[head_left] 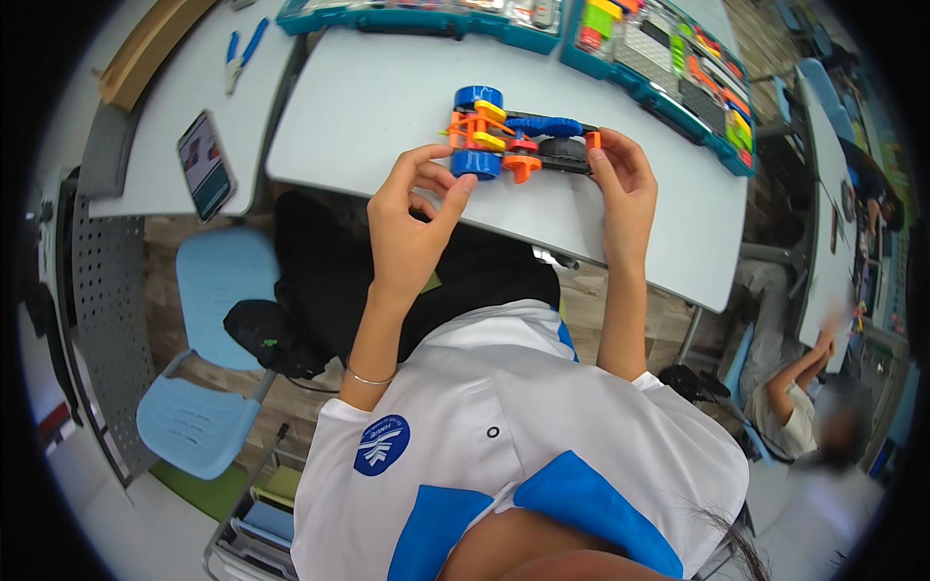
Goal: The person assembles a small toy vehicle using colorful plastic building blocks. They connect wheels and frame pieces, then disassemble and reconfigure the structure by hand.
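A toy car (493, 146) built from plastic construction pieces lies on the white table, its length running left to right. Two blue wheels (477, 165) sit at its left end, joined by orange and yellow parts. Black beams, a blue ridged piece (544, 127) and a dark round wheel (562, 148) make up its right half. My left hand (417, 213) has its thumb and curled fingertips on the nearer blue wheel. With thumb and fingers, my right hand (628, 184) pinches the car's right end, by an orange piece (593, 141). Its underside is hidden.
Teal trays of colourful parts (668, 77) line the table's far edge. On the table at left lie a phone (206, 165) and blue-handled pliers (235, 63). Blue chairs (225, 290) stand at left. Another person (790, 387) sits at far right.
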A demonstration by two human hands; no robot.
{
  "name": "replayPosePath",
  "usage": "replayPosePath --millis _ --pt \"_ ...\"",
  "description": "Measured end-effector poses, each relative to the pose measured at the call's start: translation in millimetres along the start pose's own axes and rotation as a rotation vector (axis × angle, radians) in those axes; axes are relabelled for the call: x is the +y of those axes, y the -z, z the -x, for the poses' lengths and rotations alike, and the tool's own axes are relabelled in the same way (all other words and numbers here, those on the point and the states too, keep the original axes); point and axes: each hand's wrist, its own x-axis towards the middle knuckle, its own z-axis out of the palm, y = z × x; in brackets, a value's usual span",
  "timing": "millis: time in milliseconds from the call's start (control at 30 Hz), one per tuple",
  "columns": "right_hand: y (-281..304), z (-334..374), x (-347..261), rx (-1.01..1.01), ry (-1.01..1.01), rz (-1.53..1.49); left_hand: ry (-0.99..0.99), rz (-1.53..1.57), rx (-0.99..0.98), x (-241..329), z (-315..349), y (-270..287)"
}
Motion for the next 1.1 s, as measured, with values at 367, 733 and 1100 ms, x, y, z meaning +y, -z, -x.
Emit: replayPosePath --millis 367,733,1100 --pt "-98 18 2 -0.286 0.058 -0.078 -0.088 -0.255 0.507 -25 2 47" --pt "-98 13 2 -0.358 0.003 -0.082 -0.033 -0.247 0.440 -38 -5 43" --pt "-91 12 -2 -0.435 0.176 0.137 0.382 0.291 0.214 -24 -11 39"
